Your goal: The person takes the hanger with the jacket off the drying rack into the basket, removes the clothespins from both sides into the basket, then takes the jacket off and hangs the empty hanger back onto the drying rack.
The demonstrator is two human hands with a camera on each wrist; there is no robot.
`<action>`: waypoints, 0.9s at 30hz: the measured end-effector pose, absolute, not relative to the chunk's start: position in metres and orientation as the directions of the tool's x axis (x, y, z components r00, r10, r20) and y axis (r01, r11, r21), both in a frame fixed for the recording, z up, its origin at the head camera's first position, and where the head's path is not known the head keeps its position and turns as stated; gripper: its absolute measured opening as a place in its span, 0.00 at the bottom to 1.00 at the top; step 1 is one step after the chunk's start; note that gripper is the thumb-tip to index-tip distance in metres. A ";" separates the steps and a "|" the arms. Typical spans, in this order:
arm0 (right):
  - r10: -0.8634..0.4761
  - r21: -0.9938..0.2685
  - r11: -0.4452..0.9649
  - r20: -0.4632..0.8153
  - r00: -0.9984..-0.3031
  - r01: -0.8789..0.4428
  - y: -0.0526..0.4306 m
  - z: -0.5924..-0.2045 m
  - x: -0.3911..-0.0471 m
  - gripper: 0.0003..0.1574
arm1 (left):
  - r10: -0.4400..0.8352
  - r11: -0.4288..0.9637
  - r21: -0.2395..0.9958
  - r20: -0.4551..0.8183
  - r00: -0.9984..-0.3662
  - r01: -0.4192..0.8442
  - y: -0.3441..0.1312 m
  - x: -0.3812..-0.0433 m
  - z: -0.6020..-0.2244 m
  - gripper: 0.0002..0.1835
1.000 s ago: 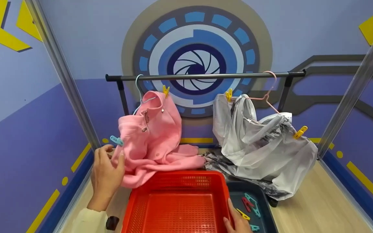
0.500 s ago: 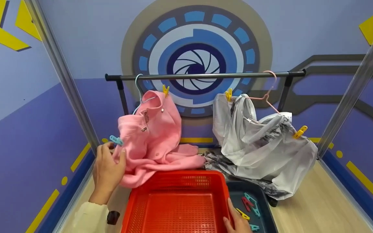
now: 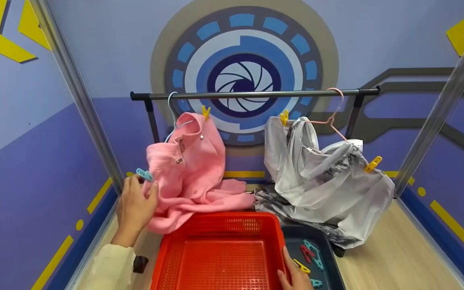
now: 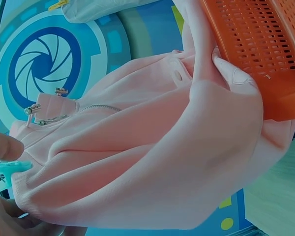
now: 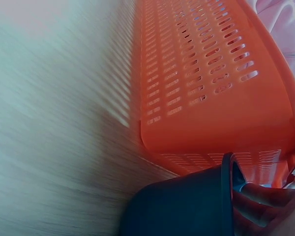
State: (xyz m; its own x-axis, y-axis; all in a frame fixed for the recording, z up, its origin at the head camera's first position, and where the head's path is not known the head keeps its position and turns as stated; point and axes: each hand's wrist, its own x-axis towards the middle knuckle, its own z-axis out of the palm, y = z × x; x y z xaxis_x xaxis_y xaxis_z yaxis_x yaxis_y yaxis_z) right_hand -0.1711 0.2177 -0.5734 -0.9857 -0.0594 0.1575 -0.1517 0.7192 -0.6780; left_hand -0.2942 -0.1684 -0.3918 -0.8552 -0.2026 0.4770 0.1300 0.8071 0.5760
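A pink jacket (image 3: pixel 199 169) with a zip hangs on a light blue hanger (image 3: pixel 171 105), with a yellow clothespin (image 3: pixel 206 112) at one shoulder and a light blue clothespin (image 3: pixel 144 175) at the other. My left hand (image 3: pixel 137 207) is just below the light blue clothespin. In the left wrist view the thumb (image 4: pixel 7 147) is raised beside this clothespin (image 4: pixel 12 168), while the fingers (image 4: pixel 24 223) lie behind the jacket's edge. My right hand (image 3: pixel 296 274) holds the right rim of a red basket (image 3: pixel 279 229), its fingers (image 5: pixel 265 209) between basket and dark tray.
A grey-white garment (image 3: pixel 328 181) hangs on a pink hanger (image 3: pixel 334 108) with two yellow clothespins. Both hangers hook over a metal rail (image 3: pixel 240 95). The dark tray (image 3: pixel 334 257) with several clothespins stands right of the basket. Clear posts (image 3: pixel 81 94) stand at both sides.
My left hand has moved slightly up and right, closer to the light blue clothespin. The right hand and the basket have stayed in place.
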 end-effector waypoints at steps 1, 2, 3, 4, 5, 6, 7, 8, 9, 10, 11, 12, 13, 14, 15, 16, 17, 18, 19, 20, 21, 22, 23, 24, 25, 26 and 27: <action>-0.062 -0.683 0.716 0.148 -0.987 -0.147 0.218 -0.573 -0.171 0.40 | -0.195 0.813 0.569 0.470 -0.861 0.126 -0.169 -0.295 -0.392 0.27; -0.065 -0.687 0.713 0.139 -0.988 -0.143 0.218 -0.573 -0.171 0.40 | -0.188 0.816 0.565 0.458 -0.869 0.121 -0.169 -0.295 -0.391 0.27; -0.066 -0.693 0.708 0.133 -0.989 -0.140 0.218 -0.573 -0.171 0.40 | -0.181 0.820 0.561 0.447 -0.876 0.117 -0.169 -0.296 -0.391 0.28; -0.066 -0.697 0.704 0.128 -0.990 -0.137 0.218 -0.573 -0.171 0.40 | -0.177 0.824 0.555 0.441 -0.880 0.113 -0.169 -0.296 -0.391 0.28; -0.065 -0.699 0.702 0.127 -0.990 -0.135 0.218 -0.573 -0.171 0.40 | -0.174 0.827 0.552 0.435 -0.884 0.109 -0.169 -0.297 -0.391 0.28; -0.064 -0.701 0.700 0.128 -0.990 -0.136 0.218 -0.573 -0.171 0.40 | -0.168 0.828 0.549 0.431 -0.887 0.110 -0.170 -0.297 -0.391 0.28; -0.064 -0.701 0.699 0.131 -0.989 -0.138 0.218 -0.573 -0.171 0.40 | -0.160 0.830 0.547 0.428 -0.889 0.114 -0.170 -0.298 -0.390 0.28; -0.064 -0.702 0.698 0.134 -0.989 -0.140 0.218 -0.573 -0.171 0.40 | -0.152 0.831 0.544 0.425 -0.892 0.118 -0.170 -0.299 -0.390 0.27; -0.062 -0.702 0.698 0.136 -0.989 -0.141 0.218 -0.573 -0.171 0.40 | -0.145 0.835 0.537 0.428 -0.892 0.122 -0.170 -0.300 -0.390 0.26; -0.061 -0.702 0.698 0.138 -0.989 -0.141 0.218 -0.573 -0.171 0.40 | -0.138 0.839 0.530 0.429 -0.893 0.126 -0.170 -0.301 -0.390 0.26; -0.061 -0.701 0.699 0.138 -0.989 -0.141 0.218 -0.573 -0.171 0.40 | -0.130 0.841 0.525 0.426 -0.895 0.128 -0.170 -0.302 -0.389 0.25; -0.062 -0.702 0.698 0.137 -0.989 -0.141 0.218 -0.573 -0.171 0.40 | -0.122 0.844 0.520 0.424 -0.897 0.130 -0.170 -0.303 -0.389 0.25; -0.062 -0.704 0.696 0.134 -0.989 -0.139 0.218 -0.573 -0.171 0.40 | -0.117 0.847 0.516 0.422 -0.899 0.131 -0.170 -0.304 -0.389 0.24; -0.063 -0.707 0.694 0.130 -0.990 -0.137 0.218 -0.573 -0.171 0.40 | -0.115 0.849 0.512 0.421 -0.900 0.132 -0.170 -0.305 -0.389 0.24; -0.062 -0.710 0.692 0.124 -0.990 -0.132 0.218 -0.573 -0.171 0.40 | -0.113 0.849 0.511 0.421 -0.900 0.132 -0.170 -0.305 -0.389 0.24; -0.063 -0.713 0.689 0.120 -0.991 -0.130 0.218 -0.573 -0.171 0.40 | -0.113 0.849 0.510 0.423 -0.899 0.134 -0.171 -0.306 -0.389 0.24; -0.061 -0.712 0.690 0.122 -0.991 -0.130 0.217 -0.573 -0.171 0.40 | -0.113 0.848 0.512 0.428 -0.897 0.138 -0.171 -0.306 -0.389 0.23; -0.057 -0.710 0.692 0.125 -0.990 -0.130 0.217 -0.573 -0.171 0.40 | -0.112 0.846 0.514 0.435 -0.893 0.144 -0.171 -0.307 -0.389 0.22; -0.055 -0.709 0.693 0.126 -0.991 -0.128 0.217 -0.573 -0.171 0.40 | -0.111 0.844 0.515 0.445 -0.889 0.153 -0.171 -0.307 -0.389 0.21; -0.050 -0.707 0.696 0.126 -0.991 -0.125 0.217 -0.573 -0.171 0.40 | -0.109 0.842 0.515 0.452 -0.885 0.159 -0.171 -0.308 -0.389 0.20; -0.045 -0.706 0.698 0.127 -0.991 -0.122 0.216 -0.573 -0.170 0.40 | -0.106 0.841 0.515 0.457 -0.883 0.165 -0.171 -0.308 -0.389 0.20; -0.042 -0.706 0.698 0.125 -0.991 -0.118 0.216 -0.573 -0.170 0.40 | -0.106 0.839 0.517 0.460 -0.881 0.169 -0.171 -0.309 -0.389 0.20; -0.039 -0.708 0.698 0.118 -0.992 -0.112 0.216 -0.573 -0.170 0.40 | -0.105 0.836 0.521 0.460 -0.882 0.173 -0.171 -0.309 -0.389 0.20; -0.039 -0.715 0.692 0.106 -0.994 -0.104 0.216 -0.572 -0.170 0.41 | -0.105 0.834 0.525 0.455 -0.884 0.171 -0.171 -0.310 -0.389 0.20; -0.039 -0.722 0.685 0.095 -0.995 -0.096 0.217 -0.572 -0.170 0.41 | -0.107 0.830 0.532 0.444 -0.889 0.166 -0.171 -0.310 -0.388 0.21; -0.039 -0.729 0.679 0.081 -0.996 -0.086 0.217 -0.572 -0.171 0.41 | -0.110 0.827 0.539 0.431 -0.895 0.158 -0.171 -0.310 -0.388 0.22; -0.039 -0.733 0.675 0.074 -0.997 -0.081 0.217 -0.572 -0.171 0.42 | -0.114 0.824 0.546 0.418 -0.901 0.149 -0.172 -0.311 -0.387 0.22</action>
State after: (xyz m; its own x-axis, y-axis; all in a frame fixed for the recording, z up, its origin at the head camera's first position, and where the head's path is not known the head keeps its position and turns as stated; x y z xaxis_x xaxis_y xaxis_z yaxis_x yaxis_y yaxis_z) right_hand -0.1707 0.2174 -0.5716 -0.9965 -0.0393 0.0736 -0.0808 0.6750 -0.7334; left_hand -0.3109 -0.1716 -0.3869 -0.9014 -0.1142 0.4177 0.1487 0.8243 0.5462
